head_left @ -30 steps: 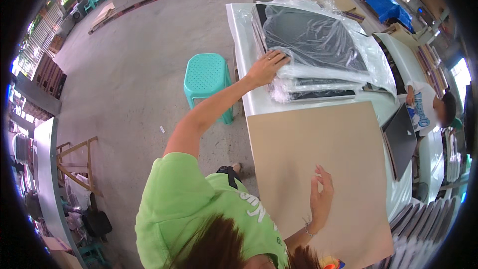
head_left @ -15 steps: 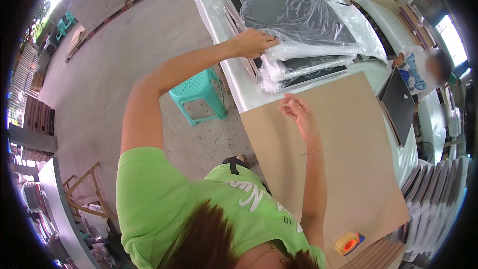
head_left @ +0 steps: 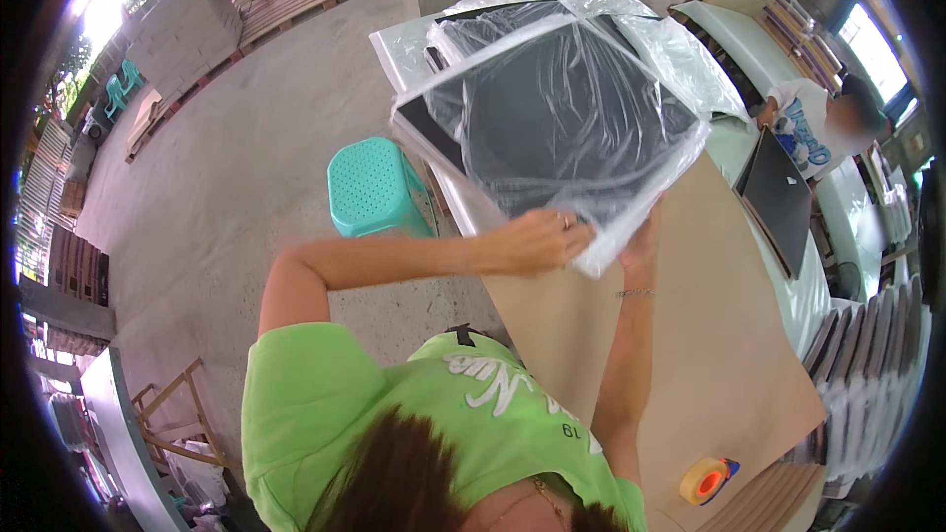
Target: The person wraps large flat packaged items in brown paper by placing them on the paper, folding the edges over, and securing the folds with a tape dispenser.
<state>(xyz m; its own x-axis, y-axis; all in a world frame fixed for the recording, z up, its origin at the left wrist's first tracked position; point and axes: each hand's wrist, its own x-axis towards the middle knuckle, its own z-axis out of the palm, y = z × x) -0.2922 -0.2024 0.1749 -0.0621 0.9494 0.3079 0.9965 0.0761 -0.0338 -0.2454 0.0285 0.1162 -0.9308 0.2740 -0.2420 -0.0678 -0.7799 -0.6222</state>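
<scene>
A dark flat panel [head_left: 552,103] wrapped in clear plastic lies turned askew over the stack, its near corner jutting toward me above the brown cardboard sheet [head_left: 690,335]. My left hand [head_left: 542,239] is closed on the plastic-wrapped edge near that corner. Against the panel's right-hand edge, close to the same corner, is my right hand [head_left: 642,239]; its fingers are partly hidden behind the panel, and it appears to hold that edge. More wrapped dark panels [head_left: 458,34] show beneath, on the white-covered table [head_left: 392,44].
A yellow-orange tape roll [head_left: 703,482] lies on the cardboard's near right corner. The green plastic stool [head_left: 372,182] stands left of the table. At right, a co-worker [head_left: 808,128] is beside a dark panel [head_left: 778,199]. Several wrapped panels [head_left: 867,355] stand upright at lower right.
The wrapped panel has come toward me and swung round at an angle. My left hand moved nearer with its edge, and my right hand went from free above the cardboard to the panel's corner.
</scene>
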